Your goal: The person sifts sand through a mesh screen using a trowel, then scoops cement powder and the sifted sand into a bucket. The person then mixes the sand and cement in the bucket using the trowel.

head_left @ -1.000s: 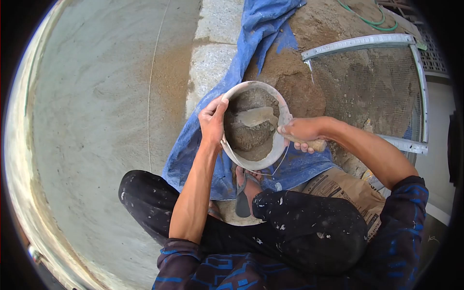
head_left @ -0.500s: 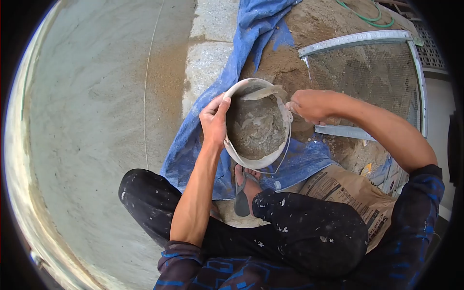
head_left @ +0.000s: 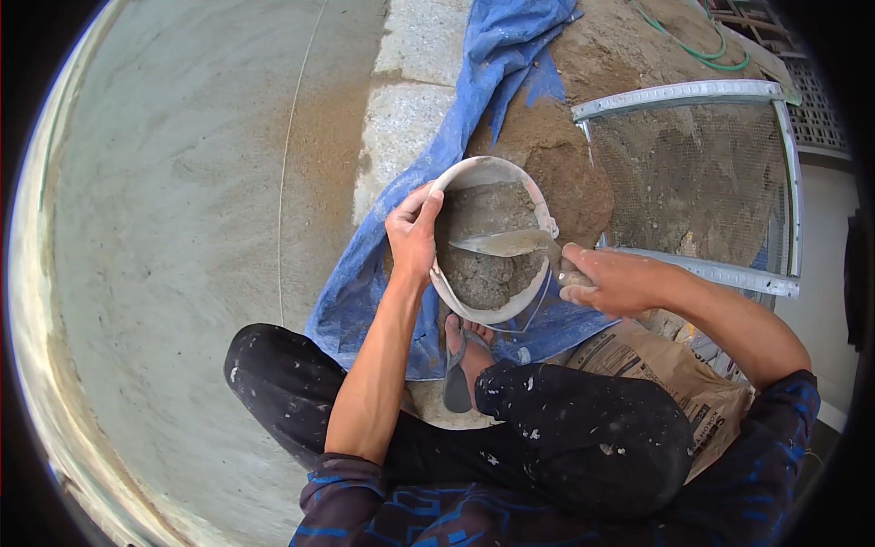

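Observation:
A white bucket (head_left: 538,296) with a thin wire handle stands in front of me, tilted so its mouth faces me. Grey, lumpy mortar (head_left: 483,278) lies inside. My left hand (head_left: 415,232) is closed on the left rim, thumb over the edge. My right hand (head_left: 611,278), just right of the bucket, is wrapped round the handle of a trowel (head_left: 506,242). Its mortar-smeared blade reaches over the right rim and lies across the bucket's mouth; I cannot tell how deep its edge sits in the mix.
A blue tarp (head_left: 365,283) runs under and behind the bucket. Right of it are a sand heap (head_left: 565,182) and a metal-framed mesh screen (head_left: 693,173). A paper cement bag (head_left: 674,374) lies by my knee. Wet-looking grey floor (head_left: 191,201) with a string (head_left: 285,164) stretches left.
My right hand has moved down toward me, bringing the trowel blade from the bucket's far side to the middle of its mouth. My left hand keeps its hold on the rim.

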`<act>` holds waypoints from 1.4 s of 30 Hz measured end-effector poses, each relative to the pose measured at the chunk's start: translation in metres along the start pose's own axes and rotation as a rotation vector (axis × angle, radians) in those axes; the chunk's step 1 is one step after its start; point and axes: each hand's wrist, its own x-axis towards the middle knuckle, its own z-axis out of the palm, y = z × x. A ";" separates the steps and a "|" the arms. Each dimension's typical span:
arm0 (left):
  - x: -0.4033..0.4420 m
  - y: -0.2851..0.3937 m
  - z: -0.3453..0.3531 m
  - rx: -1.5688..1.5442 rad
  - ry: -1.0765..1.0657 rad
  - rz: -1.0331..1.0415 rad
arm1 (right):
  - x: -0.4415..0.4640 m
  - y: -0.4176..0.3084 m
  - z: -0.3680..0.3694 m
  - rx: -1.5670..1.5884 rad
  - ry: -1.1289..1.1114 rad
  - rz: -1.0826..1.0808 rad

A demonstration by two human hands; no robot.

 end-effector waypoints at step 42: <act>0.006 0.002 -0.002 -0.061 -0.050 -0.088 | 0.027 0.041 0.050 -0.446 0.393 -0.150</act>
